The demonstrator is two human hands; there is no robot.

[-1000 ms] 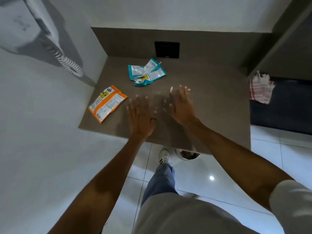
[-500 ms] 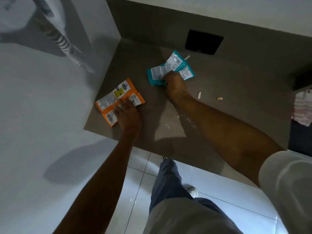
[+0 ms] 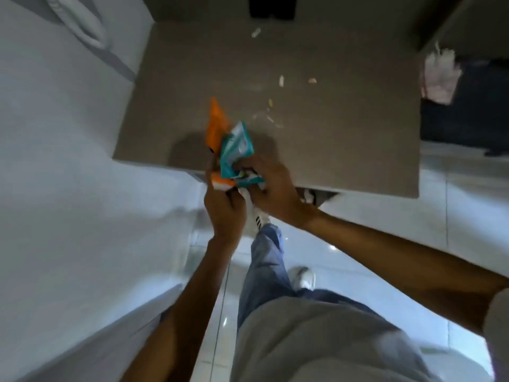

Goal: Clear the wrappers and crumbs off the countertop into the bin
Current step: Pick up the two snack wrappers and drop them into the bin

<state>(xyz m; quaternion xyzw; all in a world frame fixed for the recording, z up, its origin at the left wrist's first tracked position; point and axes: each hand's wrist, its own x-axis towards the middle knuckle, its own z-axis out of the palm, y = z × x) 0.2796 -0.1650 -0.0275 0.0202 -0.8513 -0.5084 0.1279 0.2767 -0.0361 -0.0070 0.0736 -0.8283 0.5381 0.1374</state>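
My left hand (image 3: 224, 209) grips the orange wrapper (image 3: 216, 125), which sticks up over the front edge of the brown countertop (image 3: 344, 139). Right beside it, my right hand (image 3: 271, 188) clutches the crumpled teal wrapper (image 3: 237, 150). Both hands are pressed together just past the counter's front edge. Several pale crumbs lie on the counter: one (image 3: 281, 80) mid-counter, another (image 3: 312, 80) to its right, one (image 3: 256, 32) near the back wall, and smaller bits (image 3: 270, 117) close to the wrappers. No bin shows clearly.
A white wall stands at the left of the counter. A black socket plate (image 3: 272, 6) sits on the back wall. A striped cloth (image 3: 440, 75) hangs at the right over a dark surface. White glossy floor tiles lie below, with my legs and shoes over them.
Both hands lifted the wrappers off the counter and drew them together toward the front edge. The counter spots where the wrappers lay are now bare, with crumbs left behind.
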